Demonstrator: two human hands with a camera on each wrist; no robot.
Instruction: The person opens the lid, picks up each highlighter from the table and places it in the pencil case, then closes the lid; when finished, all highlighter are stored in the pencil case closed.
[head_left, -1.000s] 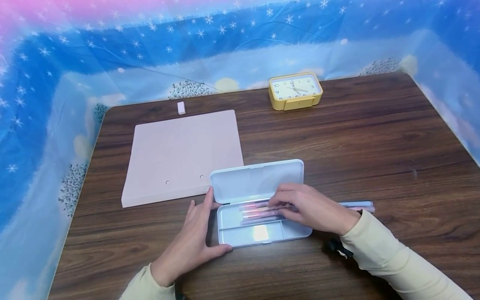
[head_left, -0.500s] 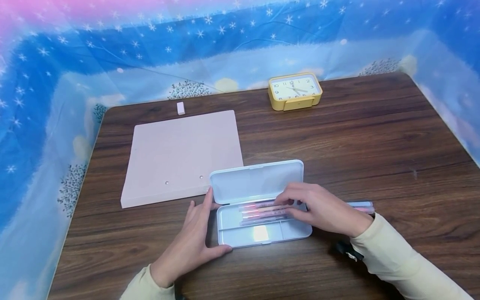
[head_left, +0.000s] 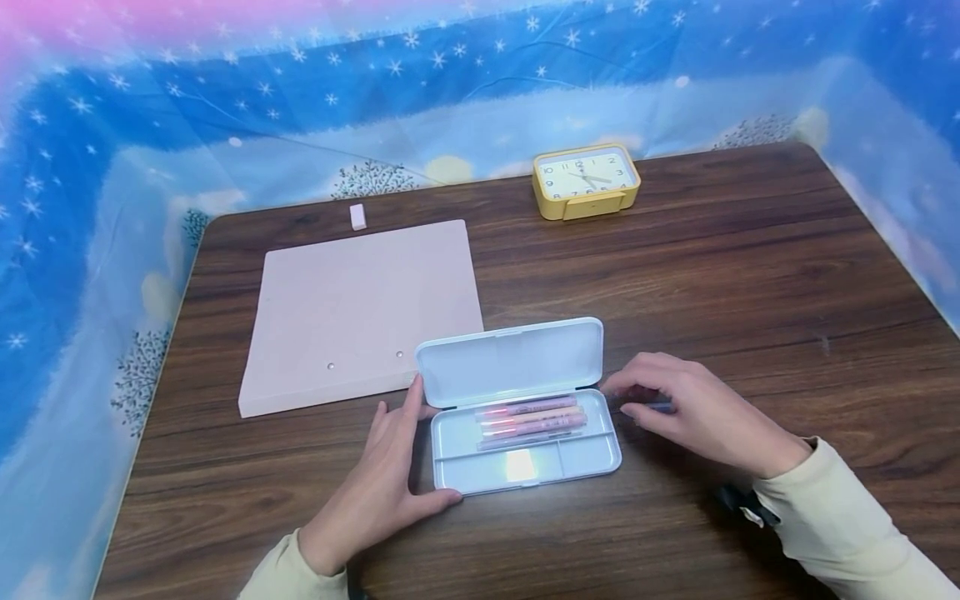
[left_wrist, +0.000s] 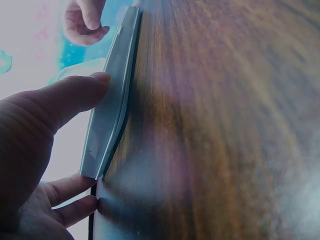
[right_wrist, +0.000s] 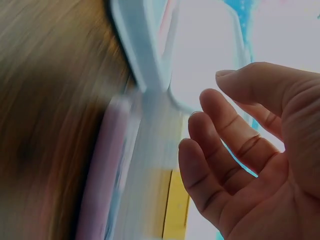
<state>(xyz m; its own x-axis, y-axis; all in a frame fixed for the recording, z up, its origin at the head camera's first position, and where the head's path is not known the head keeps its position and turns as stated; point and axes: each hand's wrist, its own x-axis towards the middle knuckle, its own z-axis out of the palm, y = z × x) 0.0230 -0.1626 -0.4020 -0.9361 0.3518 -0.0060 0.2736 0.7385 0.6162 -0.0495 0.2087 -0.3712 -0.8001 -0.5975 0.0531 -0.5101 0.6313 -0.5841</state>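
Tabletop (head_left: 712, 275), left grip (head_left: 378, 492) spread, touching case (head_left: 517, 371)

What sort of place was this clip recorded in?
Probably a study desk, perhaps staged for recording: an open pencil case with pens in it and a yellow clock sit on top, with a snowflake-patterned cloth behind.

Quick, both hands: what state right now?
Left hand: open, thumb and fingers resting against the case.
Right hand: open, fingers loosely curled, holding nothing, beside the case.
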